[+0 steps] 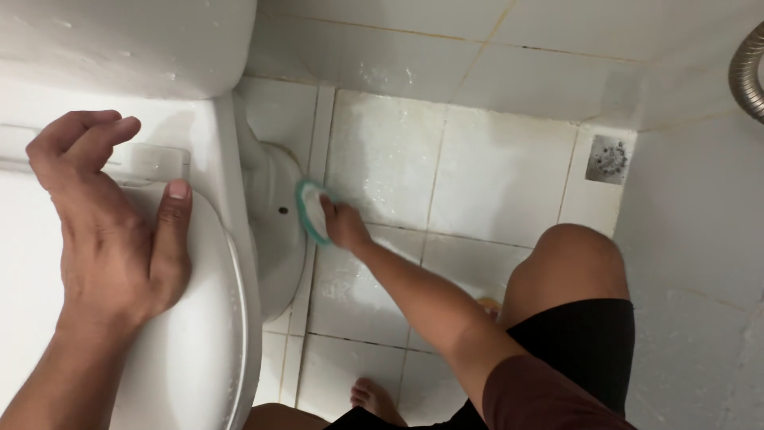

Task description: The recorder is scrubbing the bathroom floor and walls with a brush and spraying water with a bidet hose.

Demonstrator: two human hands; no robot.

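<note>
Right grip (344,225) half-hiding teal brush (312,209)

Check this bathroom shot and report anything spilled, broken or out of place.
Nothing looks broken. The floor tiles beside the toilet base carry a whitish, patchy film where the right hand presses a teal scrubber. The left hand rests on the closed lid.

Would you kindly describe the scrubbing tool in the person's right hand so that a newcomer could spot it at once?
Start at the white toilet on the left and go down its right side to the rounded base by the tiled floor. There the right hand presses a small scrub brush against the porcelain. Its teal rim is the only bright colour among white surfaces.
</note>
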